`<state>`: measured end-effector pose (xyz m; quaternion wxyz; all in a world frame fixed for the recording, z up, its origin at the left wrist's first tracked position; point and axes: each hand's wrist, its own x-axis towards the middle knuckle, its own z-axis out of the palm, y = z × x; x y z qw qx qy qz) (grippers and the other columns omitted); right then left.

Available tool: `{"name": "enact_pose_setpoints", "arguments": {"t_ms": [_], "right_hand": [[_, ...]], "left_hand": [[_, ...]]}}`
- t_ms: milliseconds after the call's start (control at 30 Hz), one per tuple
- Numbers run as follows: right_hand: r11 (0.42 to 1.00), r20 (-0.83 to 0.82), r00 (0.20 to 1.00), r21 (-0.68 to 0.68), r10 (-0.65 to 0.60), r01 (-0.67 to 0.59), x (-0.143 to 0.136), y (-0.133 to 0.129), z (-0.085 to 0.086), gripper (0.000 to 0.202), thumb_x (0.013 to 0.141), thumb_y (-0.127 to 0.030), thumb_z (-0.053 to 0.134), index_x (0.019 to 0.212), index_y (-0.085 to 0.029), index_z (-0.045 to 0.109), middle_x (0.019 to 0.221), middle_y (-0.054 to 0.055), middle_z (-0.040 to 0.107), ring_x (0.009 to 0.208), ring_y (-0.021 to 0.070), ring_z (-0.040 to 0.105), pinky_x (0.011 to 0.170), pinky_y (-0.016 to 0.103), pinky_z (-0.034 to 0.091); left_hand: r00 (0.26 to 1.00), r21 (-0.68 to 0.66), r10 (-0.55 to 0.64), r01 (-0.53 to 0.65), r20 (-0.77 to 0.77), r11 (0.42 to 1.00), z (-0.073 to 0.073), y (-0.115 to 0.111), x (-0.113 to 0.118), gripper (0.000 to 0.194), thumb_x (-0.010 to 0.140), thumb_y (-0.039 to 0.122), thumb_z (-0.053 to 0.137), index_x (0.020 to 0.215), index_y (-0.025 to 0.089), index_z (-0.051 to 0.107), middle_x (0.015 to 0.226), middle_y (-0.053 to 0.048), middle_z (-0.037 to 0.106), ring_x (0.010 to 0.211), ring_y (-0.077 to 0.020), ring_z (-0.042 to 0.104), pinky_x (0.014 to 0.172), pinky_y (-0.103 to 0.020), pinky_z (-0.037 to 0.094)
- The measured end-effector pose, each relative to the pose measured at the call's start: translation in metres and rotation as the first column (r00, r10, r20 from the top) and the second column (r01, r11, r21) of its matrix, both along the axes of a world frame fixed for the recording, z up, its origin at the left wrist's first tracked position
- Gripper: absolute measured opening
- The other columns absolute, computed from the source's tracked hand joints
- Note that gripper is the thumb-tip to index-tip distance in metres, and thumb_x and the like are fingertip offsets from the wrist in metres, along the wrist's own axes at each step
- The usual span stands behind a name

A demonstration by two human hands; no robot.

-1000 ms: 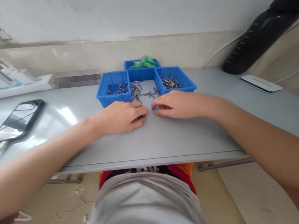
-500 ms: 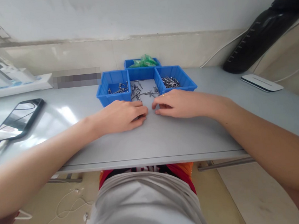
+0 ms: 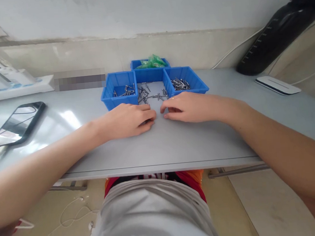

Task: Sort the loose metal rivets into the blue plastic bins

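My left hand [image 3: 132, 119] rests on the grey table [image 3: 160, 151] with fingers curled down and thumb close to the index finger; whatever lies under its fingertips is hidden. Facing it across a small gap, my right hand [image 3: 191, 107] has bent fingers, the thumb apart from them, and nothing visible between. Just beyond both hands lie several loose metal pins with heads, like rivets or screws [image 3: 143, 94]. More of these pins sit in the left blue bin [image 3: 120, 102] and, in a denser pile, in the right blue bin [image 3: 199, 86].
Behind stands a third blue bin [image 3: 150, 74] holding green plastic bags [image 3: 153, 61]. A phone [image 3: 16, 124] on a cable and a white power strip [image 3: 23, 89] are at left. On the right are a black bottle [image 3: 274, 34] and a flat white device [image 3: 278, 85].
The view has shifted very slightly. Both hands keep nearly the same pose and place, and the pins and bins look unmoved.
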<state>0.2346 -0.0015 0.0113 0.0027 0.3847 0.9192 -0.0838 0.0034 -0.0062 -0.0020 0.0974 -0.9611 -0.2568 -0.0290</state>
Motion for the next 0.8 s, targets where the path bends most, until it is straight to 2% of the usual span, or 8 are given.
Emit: {"name": "enact_pose_setpoints", "arguments": {"t_ms": [800], "right_hand": [[1.0,0.005,1.0,-0.021,-0.018,0.018,-0.0005,0.0,0.002,0.025,0.088,-0.033,0.044,0.101,-0.024,0.062,0.086,0.003,0.065,0.073,0.0171,0.056,0.061,0.028,0.033]], "left_hand": [[1.0,-0.005,0.017,-0.017,-0.013,1.0,0.002,-0.001,0.0014,0.027,0.093,0.032,0.038,0.103,0.022,0.061,0.095,-0.003,0.063,0.068,-0.0122,0.06,0.054,-0.023,0.037]]}}
